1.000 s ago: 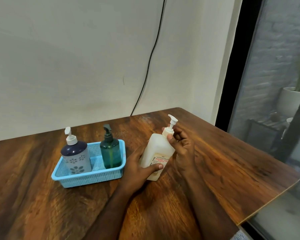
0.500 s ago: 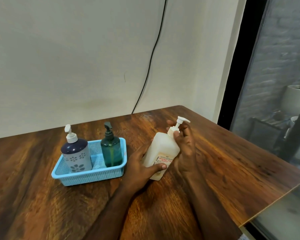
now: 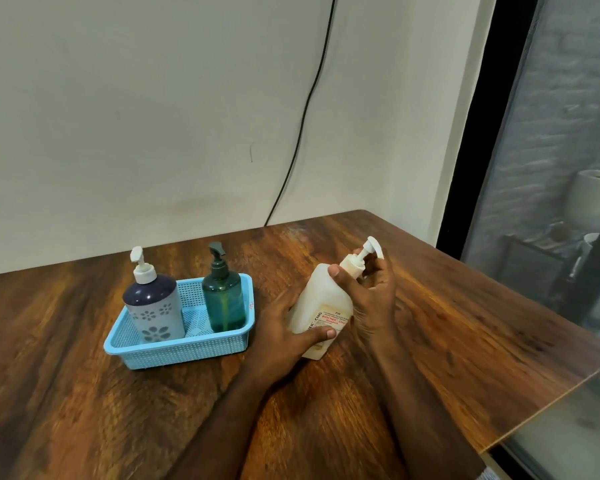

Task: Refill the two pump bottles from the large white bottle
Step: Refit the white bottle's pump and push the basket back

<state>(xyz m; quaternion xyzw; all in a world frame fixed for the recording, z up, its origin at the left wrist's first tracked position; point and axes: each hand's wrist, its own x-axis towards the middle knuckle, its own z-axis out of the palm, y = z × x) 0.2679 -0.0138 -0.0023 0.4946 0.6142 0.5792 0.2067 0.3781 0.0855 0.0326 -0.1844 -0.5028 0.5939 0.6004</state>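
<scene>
The large white bottle [image 3: 321, 299] with a red-lettered label leans to the right on the wooden table [image 3: 465, 323]. My left hand [image 3: 284, 336] grips its lower body. My right hand [image 3: 371, 292] curls round its neck and white pump top [image 3: 364, 254]. Two pump bottles stand upright in a light blue basket [image 3: 187, 348] to the left: a dark blue and grey flowered one [image 3: 153, 303] with a white pump, and a translucent green one [image 3: 224, 299] with a dark pump.
A black cable [image 3: 302, 129] runs down the pale wall behind the table. The table's right edge [image 3: 551, 403] lies close to a dark-framed glass pane [image 3: 551, 168], with plant pots beyond it.
The pump head on the white bottle has turned round under my right hand, and the bottle leans a little more to the right. My left hand kept its hold on the body.
</scene>
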